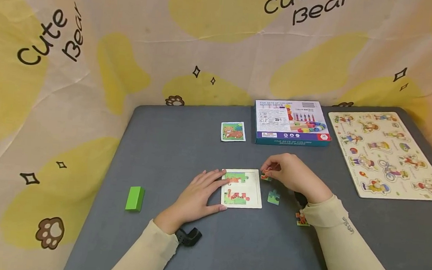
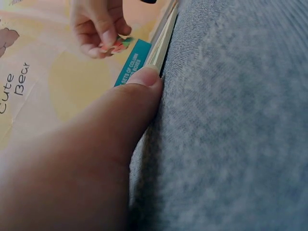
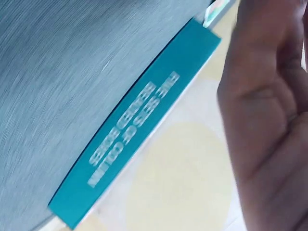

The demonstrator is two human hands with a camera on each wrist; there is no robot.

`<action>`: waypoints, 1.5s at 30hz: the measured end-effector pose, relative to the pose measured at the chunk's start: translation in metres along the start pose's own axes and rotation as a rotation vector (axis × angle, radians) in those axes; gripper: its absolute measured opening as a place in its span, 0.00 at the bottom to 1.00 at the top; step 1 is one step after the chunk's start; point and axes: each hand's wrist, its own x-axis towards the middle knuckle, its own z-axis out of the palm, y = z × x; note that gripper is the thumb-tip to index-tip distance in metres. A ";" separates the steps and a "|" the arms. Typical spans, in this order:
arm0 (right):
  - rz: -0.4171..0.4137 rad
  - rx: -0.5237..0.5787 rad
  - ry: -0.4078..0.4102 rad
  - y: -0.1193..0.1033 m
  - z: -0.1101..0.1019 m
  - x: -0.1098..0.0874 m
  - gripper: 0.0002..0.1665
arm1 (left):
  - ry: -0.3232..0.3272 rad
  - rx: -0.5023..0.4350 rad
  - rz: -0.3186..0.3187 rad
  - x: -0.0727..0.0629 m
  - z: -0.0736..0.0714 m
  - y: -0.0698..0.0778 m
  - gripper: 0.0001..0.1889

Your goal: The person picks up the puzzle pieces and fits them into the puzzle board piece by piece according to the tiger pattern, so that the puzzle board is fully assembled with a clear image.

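A white square puzzle tray point(image 1: 254, 188) lies mid-table with two joined-looking groups of green and orange pieces in its left part. My left hand point(image 1: 196, 195) rests at the tray's left side, fingers spread over the edge and thumb against the near-left corner. Just right of the tray's top corner, my right hand point(image 1: 291, 172) pinches a small orange-and-green puzzle piece point(image 1: 265, 177) between thumb and fingers. In the left wrist view that piece point(image 2: 115, 45) shows above the table. A green puzzle piece point(image 1: 273, 197) lies right of the tray. Another orange piece point(image 1: 302, 219) is partly hidden by the right sleeve.
Behind the tray stand a small picture card point(image 1: 233, 131) and a flat teal-edged box point(image 1: 293, 123). A large wooden board point(image 1: 379, 136) with figure pieces lies at the right. Far left sits a green block point(image 1: 134, 198). A printed cloth point(image 1: 222, 47) hangs behind the table.
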 end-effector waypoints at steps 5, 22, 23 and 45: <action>-0.019 0.017 0.002 -0.003 0.012 0.006 0.04 | -0.011 -0.006 0.000 0.002 0.000 0.001 0.41; -0.067 0.015 -0.016 -0.009 0.033 0.013 0.10 | 0.015 -0.004 0.014 0.003 0.000 0.000 0.41; -0.071 0.012 -0.016 -0.009 0.034 0.013 0.09 | 0.016 -0.005 0.015 0.003 -0.001 0.000 0.41; -0.034 -0.271 -0.006 -0.017 0.046 0.008 0.07 | 0.000 -0.006 -0.006 0.002 0.001 0.000 0.42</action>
